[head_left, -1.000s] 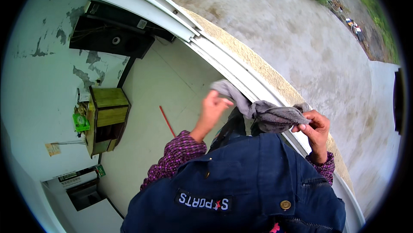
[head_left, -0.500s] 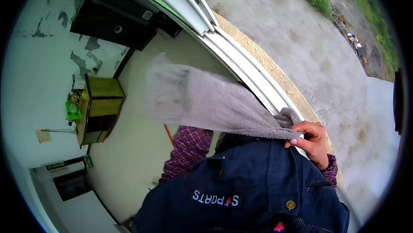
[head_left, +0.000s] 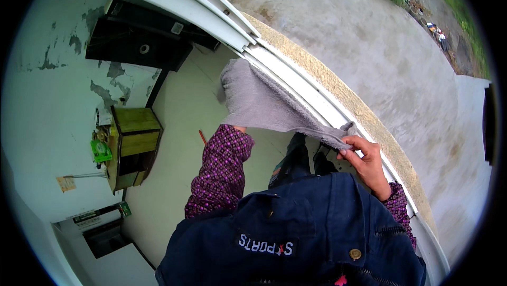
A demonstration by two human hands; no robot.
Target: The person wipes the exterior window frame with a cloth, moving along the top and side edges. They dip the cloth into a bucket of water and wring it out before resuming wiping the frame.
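Left hand [head_left: 239,128] mostly covered by grey cloth [head_left: 272,101], finger opening cannot be determined, cloth extended slantwise along inner edge of white track [head_left: 288,79], right hand [head_left: 368,160] partly closed, pinching the cloth's lower right end between thumb and fingers.

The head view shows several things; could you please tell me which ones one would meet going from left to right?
Green packet, yellowish cabinet, red stick, grey cloth, right hand, outdoor pile of small items.

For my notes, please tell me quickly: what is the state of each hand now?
Left hand: mostly hidden by the grey cloth; cannot be told.
Right hand: closed, holding the grey cloth's end.
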